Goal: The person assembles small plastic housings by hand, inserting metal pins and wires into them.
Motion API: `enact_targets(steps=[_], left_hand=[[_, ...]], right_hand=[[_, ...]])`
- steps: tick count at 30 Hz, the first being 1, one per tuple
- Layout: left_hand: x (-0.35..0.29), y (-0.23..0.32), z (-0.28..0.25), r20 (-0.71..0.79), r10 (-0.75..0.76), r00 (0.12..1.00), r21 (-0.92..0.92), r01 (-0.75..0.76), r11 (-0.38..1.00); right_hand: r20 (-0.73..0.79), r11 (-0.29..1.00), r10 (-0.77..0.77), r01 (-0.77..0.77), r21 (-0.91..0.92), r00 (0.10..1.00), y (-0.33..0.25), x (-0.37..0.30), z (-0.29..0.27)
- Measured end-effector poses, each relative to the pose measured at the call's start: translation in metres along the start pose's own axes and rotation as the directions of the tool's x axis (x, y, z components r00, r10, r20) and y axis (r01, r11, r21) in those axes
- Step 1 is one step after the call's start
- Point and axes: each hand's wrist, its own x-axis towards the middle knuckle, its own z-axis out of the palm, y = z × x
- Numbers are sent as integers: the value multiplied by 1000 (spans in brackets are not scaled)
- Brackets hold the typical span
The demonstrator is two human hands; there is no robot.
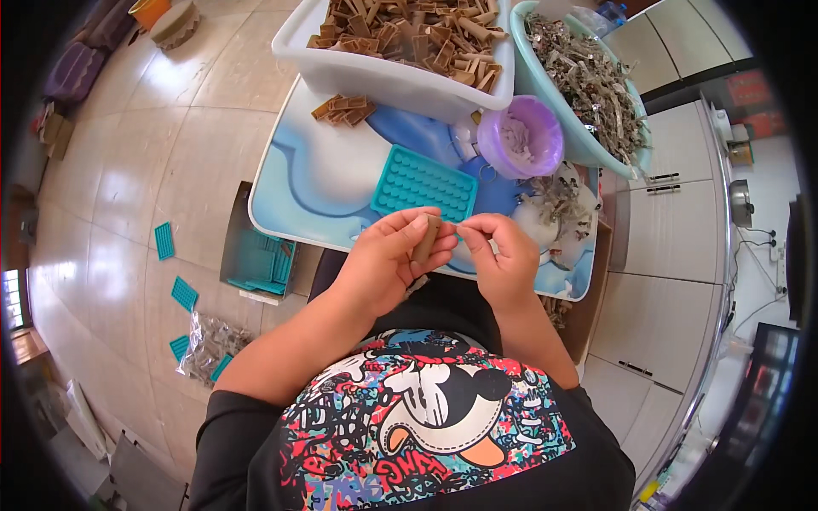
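Over the table's near edge, my left hand (394,247) is closed around a small brown tube-shaped piece (426,240), held upright between thumb and fingers. My right hand (501,253) is beside it, thumb and forefinger pinched together close to the left fingertips. Whatever sits in that pinch is too small to make out. Just beyond both hands, a teal tray (426,183) with rows of round bumps lies on the blue-and-white table (319,183). A little pile of similar brown pieces (345,110) rests at the table's far left.
A white tub (392,85) of brown pieces stands at the back. Right of it are a purple bowl (494,140) and a pale green basin (567,128) full of metallic bits. Loose bits (562,209) litter the table's right. A box (247,247) with teal trays stands left.
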Motion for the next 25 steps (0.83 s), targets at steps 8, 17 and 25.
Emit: enact_targets(steps=[8, 17, 25], left_hand=[[0, -2, -4, 105, -31, 994, -75, 39, 996], [-2, -3, -3, 78, -35, 996, -88, 42, 995], [-2, -5, -7, 119, 6, 993, -55, 0, 998]], right_hand=[[-11, 930, -365, 364, -48, 931, -6, 6, 2], [-4, 926, -375, 374, -51, 927, -5, 4, 4], [17, 918, -389, 389, -78, 921, -3, 4, 10]])
